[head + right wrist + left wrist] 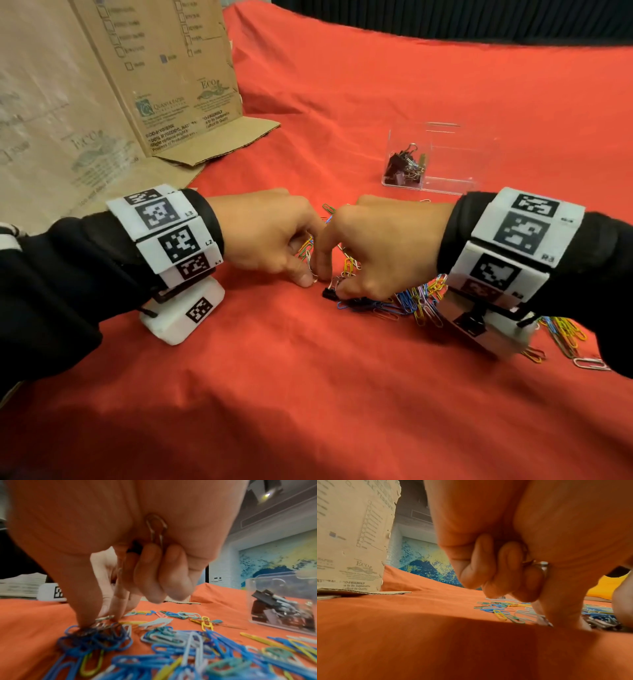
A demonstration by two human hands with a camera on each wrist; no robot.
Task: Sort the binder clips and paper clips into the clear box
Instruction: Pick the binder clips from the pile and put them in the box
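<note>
Both hands meet over a spread of coloured paper clips (418,303) on the red cloth. My right hand (337,287) pinches a black binder clip (329,294) lying on the cloth with thumb and forefinger. In the right wrist view its curled fingers (149,574) also keep a binder clip's wire handle (156,526) against the palm. My left hand (310,278) is curled, thumb tip down at the cloth, with a silver binder clip handle (538,566) tucked in its fingers. Behind the hands the clear box (445,186) stands with several binder clips (404,164) in its left end.
A tall cardboard box (154,68) stands at the back left, its flap (219,144) lying on the cloth. More paper clips (565,332) trail off under my right wrist. Bare red cloth (308,394) fills the near side.
</note>
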